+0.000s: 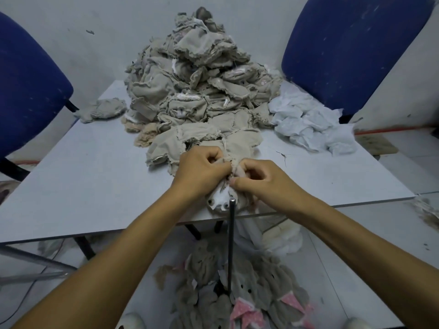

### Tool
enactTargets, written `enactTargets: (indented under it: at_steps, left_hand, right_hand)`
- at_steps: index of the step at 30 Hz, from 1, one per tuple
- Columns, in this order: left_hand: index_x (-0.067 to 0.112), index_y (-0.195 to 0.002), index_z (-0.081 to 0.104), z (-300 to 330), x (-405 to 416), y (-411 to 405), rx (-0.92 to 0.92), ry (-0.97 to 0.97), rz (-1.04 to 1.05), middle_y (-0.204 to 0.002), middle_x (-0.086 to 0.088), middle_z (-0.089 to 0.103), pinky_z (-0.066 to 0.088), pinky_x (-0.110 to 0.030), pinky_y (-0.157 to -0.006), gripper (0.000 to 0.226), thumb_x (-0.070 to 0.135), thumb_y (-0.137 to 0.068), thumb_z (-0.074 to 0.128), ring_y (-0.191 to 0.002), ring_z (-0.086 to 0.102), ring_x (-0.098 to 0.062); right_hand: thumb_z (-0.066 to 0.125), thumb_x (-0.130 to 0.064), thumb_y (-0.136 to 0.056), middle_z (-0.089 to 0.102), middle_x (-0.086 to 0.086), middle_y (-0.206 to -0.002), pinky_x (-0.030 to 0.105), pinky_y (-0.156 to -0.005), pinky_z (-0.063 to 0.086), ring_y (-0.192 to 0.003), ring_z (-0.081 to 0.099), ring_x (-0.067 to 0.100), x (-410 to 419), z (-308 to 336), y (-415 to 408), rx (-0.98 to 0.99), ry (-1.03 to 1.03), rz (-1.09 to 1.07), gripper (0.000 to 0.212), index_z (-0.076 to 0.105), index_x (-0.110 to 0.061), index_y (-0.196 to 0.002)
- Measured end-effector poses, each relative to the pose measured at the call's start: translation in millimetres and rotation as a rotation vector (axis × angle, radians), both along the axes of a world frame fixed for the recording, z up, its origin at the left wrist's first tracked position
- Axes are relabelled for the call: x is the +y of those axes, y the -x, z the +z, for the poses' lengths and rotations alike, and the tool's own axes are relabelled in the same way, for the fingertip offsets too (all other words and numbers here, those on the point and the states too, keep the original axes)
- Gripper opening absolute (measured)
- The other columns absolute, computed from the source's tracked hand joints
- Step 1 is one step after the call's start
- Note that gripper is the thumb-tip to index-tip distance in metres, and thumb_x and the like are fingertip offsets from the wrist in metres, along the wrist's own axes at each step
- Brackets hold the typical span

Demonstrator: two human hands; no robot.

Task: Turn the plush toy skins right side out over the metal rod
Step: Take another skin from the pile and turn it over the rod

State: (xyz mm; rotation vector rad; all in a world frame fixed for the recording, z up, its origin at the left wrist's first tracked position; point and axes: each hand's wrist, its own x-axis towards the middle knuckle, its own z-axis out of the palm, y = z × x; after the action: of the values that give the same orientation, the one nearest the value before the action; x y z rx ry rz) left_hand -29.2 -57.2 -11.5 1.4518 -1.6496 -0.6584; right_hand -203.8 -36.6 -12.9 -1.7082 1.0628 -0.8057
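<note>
Both hands' curled fingers (215, 160) around plush skin (223, 200) above metal rod (231, 233).

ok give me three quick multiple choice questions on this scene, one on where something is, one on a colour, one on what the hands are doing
1. Where is the big pile of beige skins?
A. on the table's far side, against the wall
B. on the left chair
C. on the floor under the table

2. What colour are the two chairs?
A. red
B. blue
C. black

3. What are the hands doing?
A. both lie flat on the table
B. only the right hand holds a skin
C. both grip one skin near the table's front edge

Answers:
1. A, the heap rises from the back of the table up the white wall.
2. B, both padded backs are dark blue.
3. C, the left hand and right hand curl their fingers into the skin just behind the tip of the metal rod.
</note>
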Motion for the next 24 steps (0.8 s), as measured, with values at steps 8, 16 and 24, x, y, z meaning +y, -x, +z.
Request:
enactTargets:
  at_steps: [8,16,24]
  left_hand:
    - [0.020,-0.056,0.056,6.9,3.3,3.0,0.316,-0.299,-0.233,-0.051,0.007,0.052,0.037,-0.022,-0.047,0.028,0.012,-0.081,0.065,-0.047,0.048,-0.009]
    - [0.015,-0.073,0.063,3.5,21.3,21.6,0.105,-0.235,-0.339,-0.062,0.002,0.059,0.045,-0.027,-0.061,0.017,0.009,-0.086,0.072,-0.058,0.053,-0.012]
    - [0.021,-0.052,0.054,-12.7,5.2,16.4,0.354,-0.264,-0.053,-0.050,0.010,0.052,0.038,-0.022,-0.053,0.035,0.005,-0.079,0.069,-0.050,0.047,-0.006]
  right_hand:
    - [0.075,-0.007,-0.085,0.057,0.002,-0.074,0.026,-0.067,0.045,-0.071,0.055,0.013,-1.4,-3.8,20.3,-0.008,0.008,0.009,0.016,0.060,-0.009,-0.080]
    - [0.066,-0.006,-0.075,0.042,-0.012,-0.045,0.023,-0.048,0.029,-0.048,0.036,0.005,-15.2,-33.0,11.3,0.159,0.167,-0.500,0.025,0.051,-0.013,-0.057]
    - [0.070,-0.015,-0.088,0.066,0.010,-0.083,0.023,-0.054,0.051,-0.070,0.063,0.011,-5.7,-12.6,18.1,-0.310,-0.377,0.050,0.006,0.069,-0.009,-0.091]
